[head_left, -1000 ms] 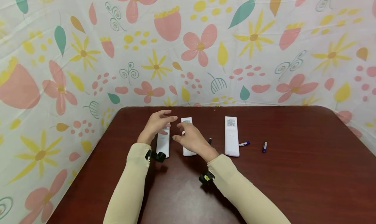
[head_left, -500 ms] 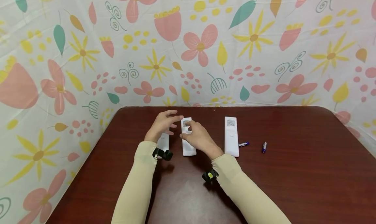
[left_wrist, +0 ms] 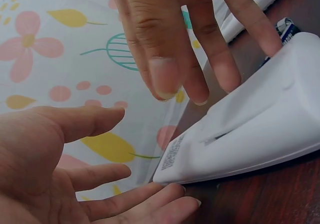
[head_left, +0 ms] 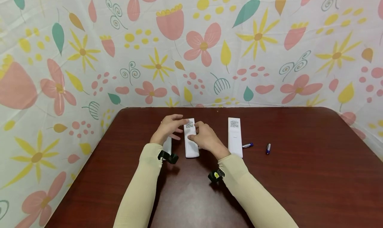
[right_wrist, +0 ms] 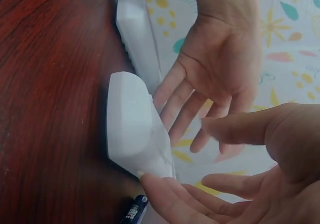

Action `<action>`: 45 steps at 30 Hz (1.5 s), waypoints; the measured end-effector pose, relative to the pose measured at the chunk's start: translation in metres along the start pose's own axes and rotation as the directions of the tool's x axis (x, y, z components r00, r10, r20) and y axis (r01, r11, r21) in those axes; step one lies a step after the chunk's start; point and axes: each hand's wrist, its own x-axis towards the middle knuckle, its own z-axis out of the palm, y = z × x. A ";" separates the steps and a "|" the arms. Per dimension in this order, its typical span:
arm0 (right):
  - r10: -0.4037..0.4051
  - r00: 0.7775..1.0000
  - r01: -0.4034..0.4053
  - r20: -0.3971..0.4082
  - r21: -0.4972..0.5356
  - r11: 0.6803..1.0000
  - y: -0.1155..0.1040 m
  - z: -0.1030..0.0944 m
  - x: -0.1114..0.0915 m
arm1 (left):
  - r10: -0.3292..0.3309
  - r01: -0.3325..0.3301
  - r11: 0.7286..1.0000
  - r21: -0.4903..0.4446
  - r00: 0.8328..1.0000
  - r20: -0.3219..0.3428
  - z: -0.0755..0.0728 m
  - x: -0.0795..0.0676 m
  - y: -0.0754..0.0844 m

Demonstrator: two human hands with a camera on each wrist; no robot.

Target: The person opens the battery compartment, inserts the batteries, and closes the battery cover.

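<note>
Three white remote controls lie with their labelled backs up. My left hand [head_left: 168, 130] hovers with spread fingers between the left remote control [head_left: 167, 146], which it partly covers, and the middle remote control [head_left: 191, 148]. In the left wrist view, its fingertips come close to the labelled end of the middle remote control [left_wrist: 260, 119]. On the other side, my right hand [head_left: 207, 137] has relaxed, slightly bent fingers right at that remote's edge. Neither hand grips anything. A blue-and-white battery [right_wrist: 134, 211] lies beside the middle remote control, hidden in the head view by my right hand.
The right remote control [head_left: 235, 140] lies apart on the dark wooden table [head_left: 299, 188]. One battery [head_left: 247, 145] is close to its right edge and another battery [head_left: 268, 149] lies further right. A floral cloth [head_left: 191, 88] hangs behind the table.
Both hands have shifted to the right, the left one covering more of the left remote control and nearing the middle one. The remote controls have stayed in place.
</note>
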 end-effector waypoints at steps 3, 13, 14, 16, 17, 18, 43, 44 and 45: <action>-0.002 1.000 0.002 0.001 -0.029 1.000 0.000 0.001 0.001 | -0.021 0.021 1.000 -0.019 1.000 0.016 0.000 0.000 -0.002; -0.037 0.999 0.036 -0.001 -0.131 0.991 0.004 0.006 0.004 | -0.046 0.047 0.997 -0.056 0.999 0.026 0.004 0.003 -0.007; -0.038 0.999 0.038 0.001 -0.135 0.990 0.004 0.006 0.004 | -0.045 0.046 0.997 -0.057 0.999 0.025 0.005 0.004 -0.007; -0.034 0.999 0.035 0.007 -0.147 0.989 0.005 0.006 0.004 | -0.044 0.045 0.997 -0.057 0.999 0.024 0.006 0.004 -0.008; -0.031 0.999 0.033 0.011 -0.152 0.988 0.005 0.007 0.004 | -0.044 0.045 0.997 -0.056 0.999 0.025 0.007 0.004 -0.008; -0.028 1.000 0.030 0.015 -0.158 0.987 0.005 0.007 0.004 | -0.043 0.045 0.997 -0.057 0.999 0.026 0.008 0.004 -0.008; -0.147 0.989 0.141 -0.012 -0.222 0.965 0.003 0.012 -0.001 | -0.076 0.071 0.991 -0.111 0.996 -0.043 0.013 0.010 -0.012; -0.157 0.987 0.150 -0.016 -0.225 0.963 0.003 0.012 -0.001 | -0.071 0.065 0.990 -0.127 0.997 -0.043 0.013 0.010 -0.011; -0.167 0.986 0.158 -0.020 -0.231 0.960 0.003 0.012 -0.001 | -0.062 0.056 0.989 -0.137 0.997 -0.043 0.012 0.010 -0.011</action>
